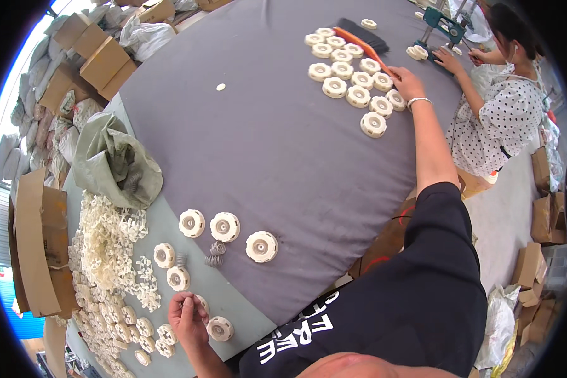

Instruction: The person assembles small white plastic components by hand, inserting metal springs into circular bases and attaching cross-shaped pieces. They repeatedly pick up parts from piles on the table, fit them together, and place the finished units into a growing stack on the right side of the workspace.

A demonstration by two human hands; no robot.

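Note:
At the far right, my right hand (407,84) is closed round the handle of a long orange brush (358,45) with dark bristles. The brush lies against a group of cream round wheel-like parts (342,70). Low at the left, my left hand (188,317) has its fingers drawn together. Whatever it may hold is too small to make out. Next to its fingertips lies a partly covered round part (202,303), and another round part (220,328) sits just right of the hand. Several more, such as this round part (261,246), lie farther up, with coiled springs (214,254) among them.
Small cream plastic clips (110,236) are heaped at the left, above a pile of small cream discs (116,321). A green sack (116,160) with springs stands behind. A co-worker (498,107) at the right works by a green hand press (444,26). Cardboard boxes (44,242) flank the table.

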